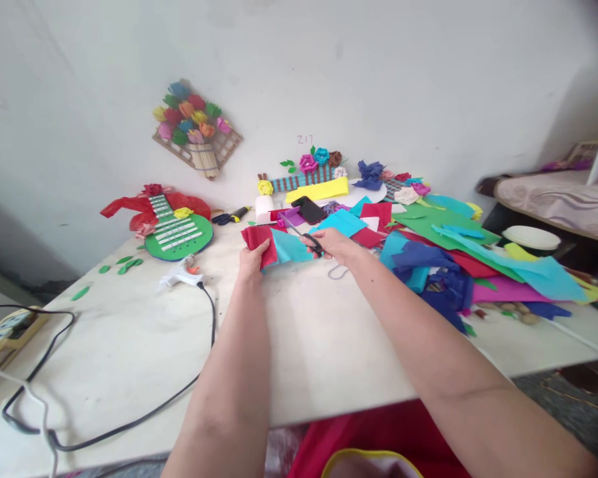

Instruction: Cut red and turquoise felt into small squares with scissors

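Observation:
Between the fingers of my left hand (252,257) is a folded piece of red crepe paper (260,240), held just above the table. A light blue piece of crepe paper (290,247) lies against its right side, partly behind it. My right hand (331,243) is closed around the dark handles of a pair of scissors (313,245). Their blades point up and to the left, over the light blue paper. Whether the blades touch any paper, I cannot tell.
A glue gun (180,275) rests on the left, its black cord (154,411) looping toward the front. Green guitar-shaped craft (179,236), pliers (232,216) and a phone (309,210) stand farther back. Heaped coloured paper (508,265) covers the right side. A wall rises behind the table (323,358).

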A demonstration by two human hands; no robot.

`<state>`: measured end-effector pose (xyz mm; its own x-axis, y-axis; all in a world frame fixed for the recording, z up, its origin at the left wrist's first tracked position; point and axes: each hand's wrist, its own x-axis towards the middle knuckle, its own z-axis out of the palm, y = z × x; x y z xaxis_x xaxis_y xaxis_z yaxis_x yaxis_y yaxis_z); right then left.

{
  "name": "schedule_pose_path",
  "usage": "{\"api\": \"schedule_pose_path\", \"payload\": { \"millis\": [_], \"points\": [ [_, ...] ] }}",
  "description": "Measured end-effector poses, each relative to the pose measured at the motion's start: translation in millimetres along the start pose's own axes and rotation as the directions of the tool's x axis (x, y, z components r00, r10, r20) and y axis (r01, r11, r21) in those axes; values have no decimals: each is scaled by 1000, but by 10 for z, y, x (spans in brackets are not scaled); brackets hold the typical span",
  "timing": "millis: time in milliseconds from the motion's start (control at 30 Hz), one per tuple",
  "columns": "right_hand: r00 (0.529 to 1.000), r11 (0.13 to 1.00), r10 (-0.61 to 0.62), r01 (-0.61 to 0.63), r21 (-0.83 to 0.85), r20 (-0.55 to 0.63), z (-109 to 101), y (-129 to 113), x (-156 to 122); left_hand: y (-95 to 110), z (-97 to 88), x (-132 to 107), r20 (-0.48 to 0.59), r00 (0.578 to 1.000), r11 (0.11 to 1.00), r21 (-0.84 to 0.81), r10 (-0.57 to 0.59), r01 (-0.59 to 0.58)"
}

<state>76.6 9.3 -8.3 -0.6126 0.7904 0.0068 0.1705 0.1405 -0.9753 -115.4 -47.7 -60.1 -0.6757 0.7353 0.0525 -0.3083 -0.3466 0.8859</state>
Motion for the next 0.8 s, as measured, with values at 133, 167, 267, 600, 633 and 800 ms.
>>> {"api": "schedule_pose_path", "payload": {
  "millis": [133, 167, 267, 600, 633, 800],
  "points": [
    [961, 994, -3, -28, 108, 276, -33, 2, -26, 0, -30, 21, 20, 1000, 1000, -2, 4, -4],
    [943, 993, 6, -44, 108, 332, -49, 1, -32, 0, -33, 24, 20, 1000, 1000, 0, 2, -2],
    [893, 994, 39, -78, 70, 448, -91, -6, -48, 3, -37, 25, 14, 1000, 1000, 5, 2, -2],
    [823, 993, 98, -119, 1, 560, -174, -21, -71, 19, -13, 1, 3, 1000, 1000, -2, -1, 1],
    [816, 992, 105, -122, -8, 568, -177, -18, -68, 17, -13, 1, 7, 1000, 1000, -4, 4, -4],
    [795, 991, 128, -131, -38, 592, -176, -18, -62, 17, -8, -7, 14, 1000, 1000, -1, 13, -13]
  ]
}}
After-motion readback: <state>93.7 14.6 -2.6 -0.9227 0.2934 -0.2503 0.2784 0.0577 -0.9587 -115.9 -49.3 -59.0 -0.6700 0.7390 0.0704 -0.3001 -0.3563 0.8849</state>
